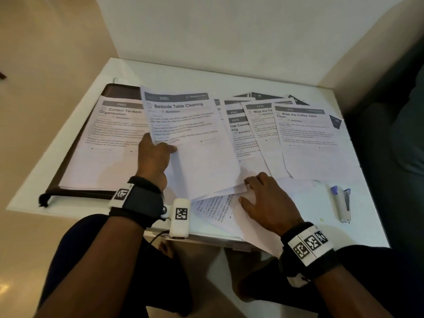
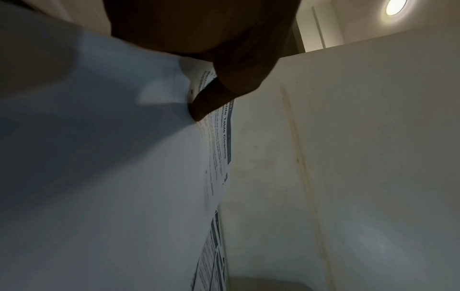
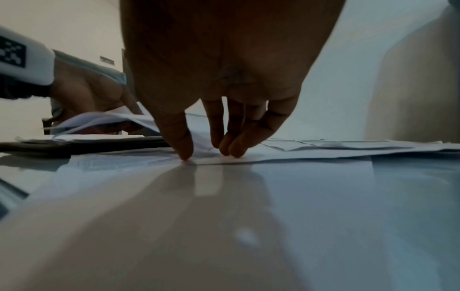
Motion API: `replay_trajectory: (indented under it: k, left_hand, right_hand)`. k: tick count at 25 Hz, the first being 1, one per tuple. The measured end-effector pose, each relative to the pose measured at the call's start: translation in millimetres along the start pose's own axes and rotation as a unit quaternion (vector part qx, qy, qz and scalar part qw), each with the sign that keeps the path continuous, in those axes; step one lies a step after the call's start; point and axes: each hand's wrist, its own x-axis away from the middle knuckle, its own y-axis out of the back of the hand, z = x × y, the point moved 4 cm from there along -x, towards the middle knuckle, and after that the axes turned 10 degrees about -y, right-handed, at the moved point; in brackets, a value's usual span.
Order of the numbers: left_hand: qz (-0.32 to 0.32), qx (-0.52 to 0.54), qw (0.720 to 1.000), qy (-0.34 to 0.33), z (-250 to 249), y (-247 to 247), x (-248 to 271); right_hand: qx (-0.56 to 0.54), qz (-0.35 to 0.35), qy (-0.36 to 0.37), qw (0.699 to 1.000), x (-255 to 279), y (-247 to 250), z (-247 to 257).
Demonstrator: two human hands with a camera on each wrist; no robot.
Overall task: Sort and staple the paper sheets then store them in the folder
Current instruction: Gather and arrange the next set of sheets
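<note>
My left hand [image 1: 156, 154] pinches the left edge of a printed sheet headed "Bedside Table Cleaning" [image 1: 190, 138], thumb [image 2: 209, 98] on top, lifting it off the table. My right hand [image 1: 263, 200] presses its fingertips [image 3: 185, 151] on the paper [image 3: 286, 155] at that sheet's lower right corner. A dark folder [image 1: 75, 171] lies open at the left with a "Curtain Tie-back Organization" sheet [image 1: 105, 143] on it. More printed sheets [image 1: 305, 138] fan out at the right. A white and blue stapler [image 1: 343, 203] lies near the right front edge.
The white table [image 1: 174, 70] stands against a pale wall, with a dark sofa [image 1: 394, 145] at its right side. Sheets [image 1: 220, 216] overhang the front edge above my knees.
</note>
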Motion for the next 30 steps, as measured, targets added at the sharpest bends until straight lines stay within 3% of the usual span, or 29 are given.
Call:
replay_trajectory:
  k: [9,12,16,19,25,30]
  left_hand:
    - [-0.033,0.004,0.999,0.003,-3.4,9.3,-8.9]
    - [-0.038,-0.002,0.999,0.01,0.4,10.6,-11.0]
    - [-0.036,-0.012,0.999,0.019,5.8,10.3,-10.8]
    - [-0.007,-0.023,0.999,0.029,9.7,1.0,-5.1]
    - [0.075,0.002,0.995,0.06,25.3,-22.2,12.9]
    - [0.096,-0.009,0.994,0.058,29.8,-31.5,16.6]
  right_hand:
    - [-0.038,-0.021,-0.033,0.999,-4.2,-0.9,4.5]
    - [-0.089,-0.09,-0.052,0.991,-4.2,9.3,-0.4]
    - [-0.221,-0.188,-0.093,0.952,-9.0,32.4,-10.8]
    - [-0.264,-0.216,-0.046,0.939,-6.4,38.6,-5.8]
    - [-0.271,-0.162,0.018,0.948,-3.7,26.1,12.4]
    - [-0.312,-0.157,0.065,0.935,0.4,14.4,28.0]
